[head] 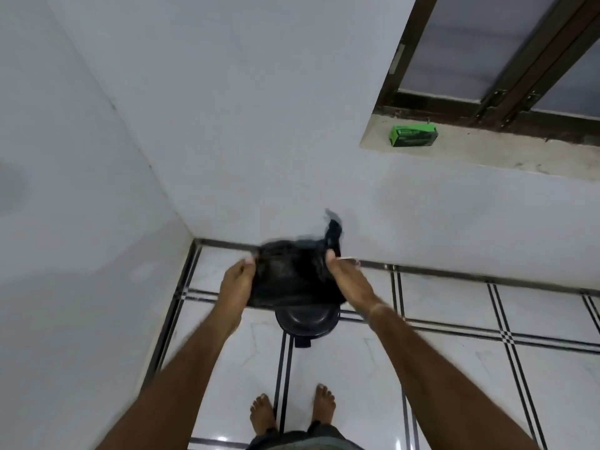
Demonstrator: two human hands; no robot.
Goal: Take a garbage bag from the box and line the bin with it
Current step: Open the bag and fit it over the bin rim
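White-walled corner w/ glossy tiled floor (454, 368) and a window sill (487, 154) up on the right. The green box (413, 135) sits on that sill, well apart from you, so the "take a bag" part looks done.

You've got the black garbage bag (292, 277) stretched between both hands, held in the air directly above the bin (306, 321), which stands on the floor in front of your feet. Your left hand (235, 284) is pinched closed on the bag's left edge; your right hand (345, 280) grips the right edge, w/ a loose tail of plastic flicking up behind it. The bag is blurred, so can't tell if its mouth is actually opened yet.

What's left, imo: get the mouth open, lower it into the bin, push the bottom down and fold the rim over the edge. The bin appears unlined; the bag hides its far half.
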